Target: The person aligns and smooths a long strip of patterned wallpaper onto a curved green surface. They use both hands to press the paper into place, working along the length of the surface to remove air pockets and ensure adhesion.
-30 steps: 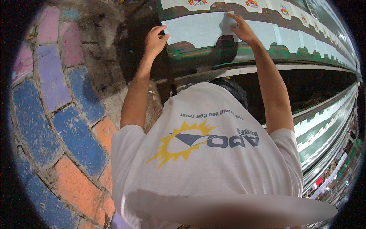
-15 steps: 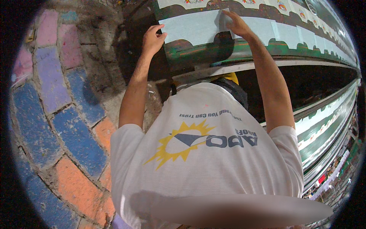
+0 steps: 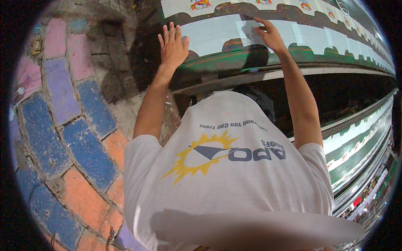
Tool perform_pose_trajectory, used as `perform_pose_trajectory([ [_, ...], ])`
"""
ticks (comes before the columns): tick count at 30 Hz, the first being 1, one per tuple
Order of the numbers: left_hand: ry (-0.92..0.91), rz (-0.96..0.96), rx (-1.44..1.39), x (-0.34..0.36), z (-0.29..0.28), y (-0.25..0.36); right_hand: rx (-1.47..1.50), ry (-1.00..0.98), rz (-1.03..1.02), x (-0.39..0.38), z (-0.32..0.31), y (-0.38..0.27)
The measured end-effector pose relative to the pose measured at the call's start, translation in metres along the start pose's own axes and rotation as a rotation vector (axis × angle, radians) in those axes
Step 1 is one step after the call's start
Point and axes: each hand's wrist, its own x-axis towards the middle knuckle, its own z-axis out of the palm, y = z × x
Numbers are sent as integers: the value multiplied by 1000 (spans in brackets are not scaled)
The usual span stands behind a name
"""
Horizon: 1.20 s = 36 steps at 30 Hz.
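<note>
A pale blue-white cloth piece (image 3: 209, 35) with a scalloped near edge lies flat on a long dark green table (image 3: 209, 62). My left hand (image 3: 173, 48) is at its left end, fingers spread, holding nothing. Further right, my right hand (image 3: 271, 38) hovers over a neighbouring pale piece (image 3: 247, 30), index finger stretched out and thumb apart, with nothing visible in it. Its shadow falls across the cloth and the table's near side. Whether either hand touches cloth is hard to tell. More pale pieces (image 3: 312, 37) continue the row to the right.
Beyond lies a row of white pieces with colourful printed motifs (image 3: 201, 5). A pale rail (image 3: 318, 71) runs along the table's near edge. On my right another long table carries similar pieces (image 3: 356, 146). Painted paving blocks (image 3: 90, 152) cover the floor to my left.
My left hand has gone from curled fingers at the cloth's left edge to spread fingers. My right hand has left the cloth's upper right corner and moved slightly right and nearer.
</note>
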Motion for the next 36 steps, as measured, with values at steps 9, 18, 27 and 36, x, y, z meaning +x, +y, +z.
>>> perform_pose_trajectory([
  [9, -59, 28, -29, 30, 28, 131, -66, 119, 91, -15, -96, 57],
  [18, -16, 80, -65, 79, 39, 218, -586, 122, -279, 15, -150, 108],
  [27, 265, -50, -275, 103, 33, 254, -648, 112, -306, 34, -155, 132],
  [36, 313, -270, -525, 112, -46, 279, -506, -7, -360, 64, -169, 139],
])
